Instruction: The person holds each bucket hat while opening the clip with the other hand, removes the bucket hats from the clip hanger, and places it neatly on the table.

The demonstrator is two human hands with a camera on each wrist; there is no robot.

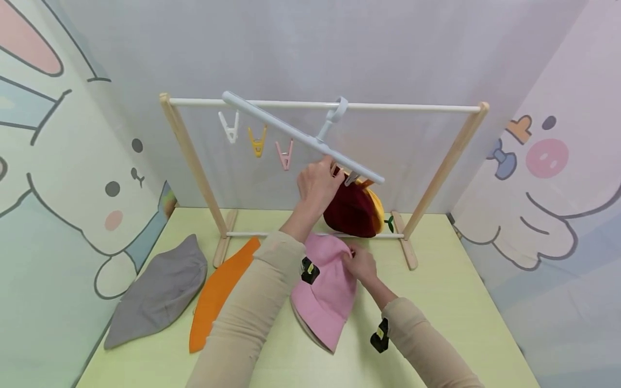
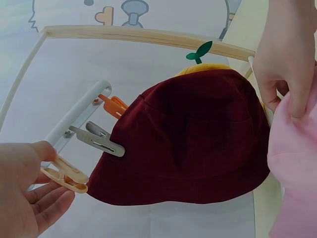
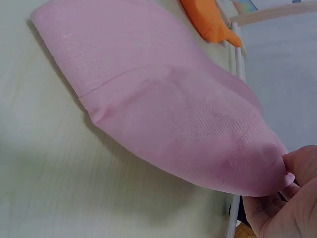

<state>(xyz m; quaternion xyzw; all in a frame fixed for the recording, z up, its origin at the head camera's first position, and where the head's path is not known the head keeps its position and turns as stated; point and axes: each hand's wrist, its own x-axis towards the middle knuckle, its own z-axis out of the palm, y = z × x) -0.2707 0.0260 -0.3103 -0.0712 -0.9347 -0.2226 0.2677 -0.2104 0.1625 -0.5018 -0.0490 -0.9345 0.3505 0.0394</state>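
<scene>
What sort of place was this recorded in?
Probably a small indoor play corner or staged set: cartoon-animal walls stand close around a pale green tabletop, and a wooden-legged rack on it carries a clip hanger.

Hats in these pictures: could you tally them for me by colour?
Grey hat: 1
Orange hat: 1
Pink hat: 1
Dark red hat: 1
Yellow hat, mostly hidden behind the dark red one: 1
Total: 5
</scene>
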